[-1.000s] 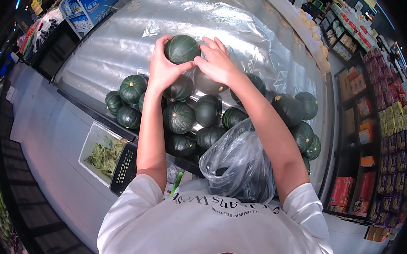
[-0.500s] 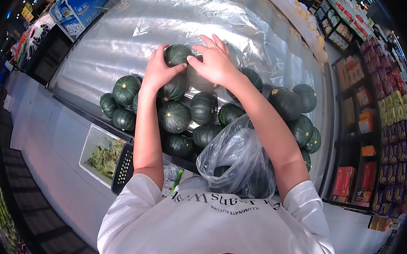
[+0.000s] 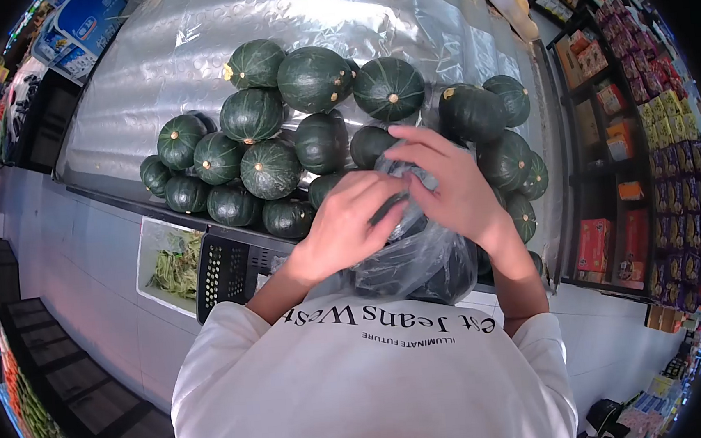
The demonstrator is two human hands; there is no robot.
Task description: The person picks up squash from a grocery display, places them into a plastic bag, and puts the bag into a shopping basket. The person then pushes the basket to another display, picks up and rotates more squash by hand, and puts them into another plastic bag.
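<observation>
Several dark green squashes (image 3: 270, 169) lie grouped on the foil-covered stand, one of them (image 3: 255, 63) at the back left of the group. Near my body, a clear plastic bag (image 3: 419, 255) with something dark inside rests at the stand's front edge. My left hand (image 3: 352, 220) is at the bag's upper left, its fingers curved with the thumb apart from them. Over the top of the bag is my right hand (image 3: 450, 180), thumb and fingers at the plastic; a fold of the bag appears between its fingers.
A white crate (image 3: 146, 264) of leafy trimmings and a black perforated basket (image 3: 221, 270) stand at the stand's left front. Shelves with packaged goods (image 3: 670, 194) line the right side. Black empty shelving (image 3: 84, 388) curves along the lower left.
Both hands have left the squash at the back and come down toward my body to the plastic bag. That squash now rests on the stand. The view has shifted.
</observation>
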